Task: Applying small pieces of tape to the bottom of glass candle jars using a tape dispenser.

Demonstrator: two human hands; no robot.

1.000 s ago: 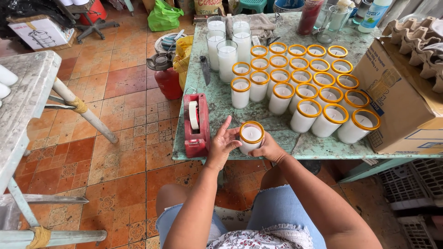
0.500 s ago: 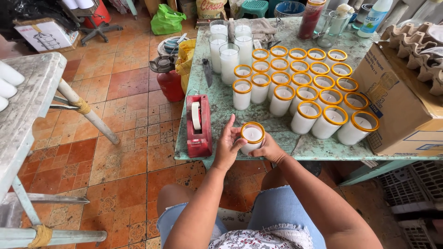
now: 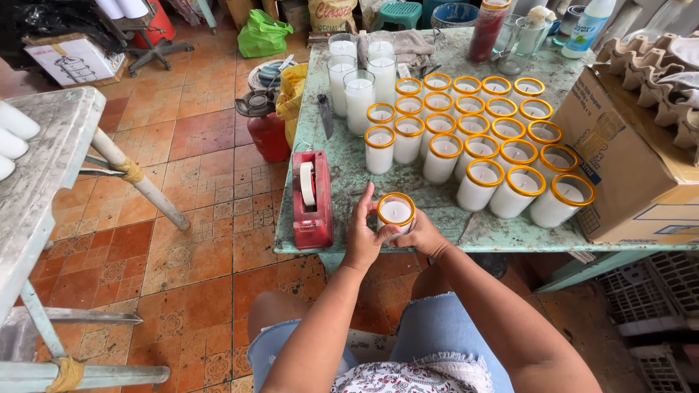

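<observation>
Yellow-rimmed candle glass (image 3: 396, 214) sits gripped between my left hand (image 3: 362, 231) and right hand (image 3: 422, 234) — both wrapped round it. Red tape dispenser (image 3: 312, 197) just left — more rimmed candles (image 3: 480, 149) crowd behind.

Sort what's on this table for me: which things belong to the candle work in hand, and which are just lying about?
In use:
left hand and right hand around the yellow-rimmed candle glass
rows of yellow-rimmed candles
plain-rimmed candles
red tape dispenser

Lying about:
knife
cardboard box
dark red candle jar
grey cloth

White candle (image 3: 395, 213) with yellow rim, red tape dispenser (image 3: 312, 200), worn green table (image 3: 349, 167), patterned orange floor tiles (image 3: 196, 218).
</observation>
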